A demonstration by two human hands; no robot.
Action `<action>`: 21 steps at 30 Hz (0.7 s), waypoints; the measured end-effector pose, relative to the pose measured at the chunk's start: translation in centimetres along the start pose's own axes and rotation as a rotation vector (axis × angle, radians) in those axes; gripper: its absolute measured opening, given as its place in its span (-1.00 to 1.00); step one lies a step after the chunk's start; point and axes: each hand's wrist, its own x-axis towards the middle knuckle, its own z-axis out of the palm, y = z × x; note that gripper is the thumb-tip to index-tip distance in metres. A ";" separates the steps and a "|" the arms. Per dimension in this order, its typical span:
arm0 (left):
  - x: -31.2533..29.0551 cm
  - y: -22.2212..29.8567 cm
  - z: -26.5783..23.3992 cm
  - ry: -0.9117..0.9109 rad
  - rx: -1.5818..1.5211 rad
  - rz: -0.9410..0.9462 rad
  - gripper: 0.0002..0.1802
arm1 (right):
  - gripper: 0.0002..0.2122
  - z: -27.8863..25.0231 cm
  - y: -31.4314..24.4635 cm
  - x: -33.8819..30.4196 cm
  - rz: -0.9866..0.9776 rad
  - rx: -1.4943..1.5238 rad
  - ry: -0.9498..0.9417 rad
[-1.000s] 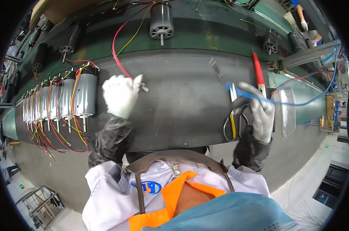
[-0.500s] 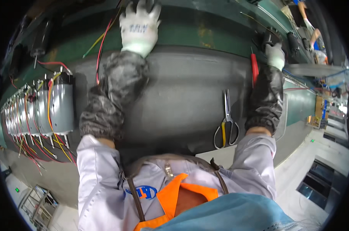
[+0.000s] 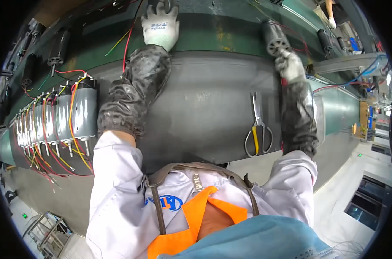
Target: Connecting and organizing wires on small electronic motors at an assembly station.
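Note:
My left hand (image 3: 160, 26), in a white glove with a dark sleeve cover, reaches far across the grey bench onto the green conveyor belt (image 3: 222, 30), fingers over a dark motor at the top edge that is mostly hidden. Red and yellow wires (image 3: 126, 41) trail beside that arm. My right hand (image 3: 289, 65), also gloved, is closed on a dark cylindrical motor (image 3: 273, 38) lying on the belt at the right. A pair of scissors (image 3: 257, 129) with yellow-lined handles lies on the grey bench (image 3: 204, 112) just left of my right forearm.
A row of several silver motors (image 3: 57, 116) with red, yellow and orange wires lines the bench's left side. More dark motors (image 3: 57, 54) lie on the belt at left and far right. Another person's gloved hand (image 3: 332, 20) works at the top right.
Both arms have stretched forward from the bench onto the belt. My right hand has closed on a dark motor; the red-handled tool it held a second ago is out of sight.

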 end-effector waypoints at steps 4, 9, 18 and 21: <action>-4.2 4.4 -3.8 0.103 -0.544 0.102 -0.48 | -0.51 9.1 5.5 -12.9 -0.095 -0.282 -0.130; -12.1 5.1 -6.8 0.032 -1.121 -0.110 -0.52 | -0.19 15.3 11.2 -23.7 0.124 -0.513 -0.317; -17.3 -0.1 -13.3 -0.120 -1.036 -0.071 -0.52 | -0.44 17.7 9.5 -24.4 -1.295 -1.007 -0.343; -17.1 -1.0 -15.4 -0.135 -0.880 -0.007 -0.51 | -0.50 19.6 9.1 -21.8 -1.394 -1.330 -0.071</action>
